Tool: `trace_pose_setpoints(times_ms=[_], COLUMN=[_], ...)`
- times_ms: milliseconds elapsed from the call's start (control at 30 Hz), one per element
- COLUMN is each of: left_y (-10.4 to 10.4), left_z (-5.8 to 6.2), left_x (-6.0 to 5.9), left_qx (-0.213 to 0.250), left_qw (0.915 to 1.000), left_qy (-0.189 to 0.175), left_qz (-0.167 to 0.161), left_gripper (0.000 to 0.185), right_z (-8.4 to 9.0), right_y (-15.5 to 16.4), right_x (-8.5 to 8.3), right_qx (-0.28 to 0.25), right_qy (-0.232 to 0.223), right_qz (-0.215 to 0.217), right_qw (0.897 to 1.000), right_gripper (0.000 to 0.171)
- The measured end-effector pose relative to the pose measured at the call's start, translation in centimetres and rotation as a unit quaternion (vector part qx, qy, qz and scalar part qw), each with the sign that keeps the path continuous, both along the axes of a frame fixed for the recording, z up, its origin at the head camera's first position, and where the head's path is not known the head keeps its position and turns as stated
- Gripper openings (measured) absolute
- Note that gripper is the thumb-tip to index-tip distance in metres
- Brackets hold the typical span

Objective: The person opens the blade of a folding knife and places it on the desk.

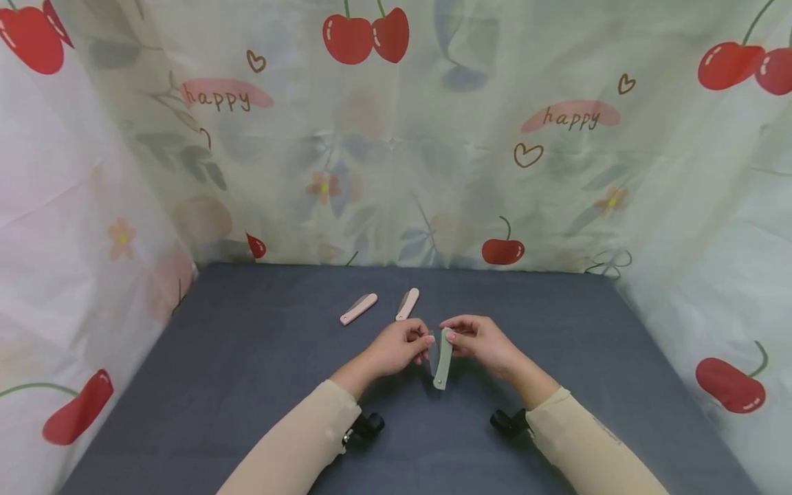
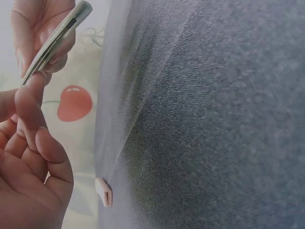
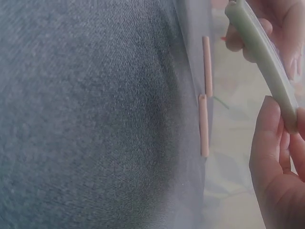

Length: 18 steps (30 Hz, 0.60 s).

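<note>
Above the grey table [image 1: 247, 385], both hands hold up a pale green folding knife [image 1: 443, 364]. My right hand [image 1: 456, 337] pinches its upper end between thumb and fingers. My left hand [image 1: 422, 342] has curled fingers at the knife's left side, where a thin grey blade edge shows slightly out of the handle. In the left wrist view my left index fingertip [image 2: 32, 83] touches the end of the green knife [image 2: 57, 36]. The right wrist view has the green handle [image 3: 259, 52] running across my right thumb [image 3: 269, 138].
Two pink folding knives lie closed on the table beyond the hands, one to the left [image 1: 358, 309] and one nearer the middle [image 1: 408, 304]. Cherry-print curtains [image 1: 396, 137] wall in the table at the back and both sides.
</note>
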<state>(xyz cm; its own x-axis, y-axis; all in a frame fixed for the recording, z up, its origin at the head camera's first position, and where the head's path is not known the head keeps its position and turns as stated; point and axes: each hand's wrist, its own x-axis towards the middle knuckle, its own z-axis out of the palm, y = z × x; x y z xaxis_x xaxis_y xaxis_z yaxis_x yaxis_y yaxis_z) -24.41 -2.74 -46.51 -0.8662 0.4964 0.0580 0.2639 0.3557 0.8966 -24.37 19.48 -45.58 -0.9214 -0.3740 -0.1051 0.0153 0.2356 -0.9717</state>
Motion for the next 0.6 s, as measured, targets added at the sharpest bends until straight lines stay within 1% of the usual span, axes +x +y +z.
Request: trace_pose_setpoints(times_ms=[133, 300, 433, 533, 600], left_y=[-0.2, -0.5, -0.7, -0.8, -0.8], left_z=[0.1, 0.0, 0.1, 0.1, 0.0], left_x=[0.1, 0.2, 0.2, 0.3, 0.4], left_qx=[0.020, 0.061, 0.101, 0.127, 0.140], left_qw=[0.9997, 0.9971, 0.9920, 0.9866, 0.9830], left_qy=[0.005, 0.007, 0.005, -0.007, -0.020], left_qz=[0.012, 0.045, 0.076, 0.102, 0.117], left_gripper=[0.013, 0.016, 0.015, 0.015, 0.015], right_z=[0.3, 0.7, 0.8, 0.7, 0.6], right_y=[0.1, 0.7, 1.6, 2.4, 2.9], right_x=[0.2, 0.4, 0.5, 0.8, 1.0], right_qx=[0.000, -0.022, -0.063, -0.090, -0.095], right_qy=[-0.001, 0.002, -0.002, -0.008, -0.012], right_qz=[-0.014, -0.042, -0.060, -0.072, -0.078], right_qw=[1.000, 0.999, 0.996, 0.993, 0.992], right_gripper=[0.037, 0.032, 0.030, 0.033, 0.035])
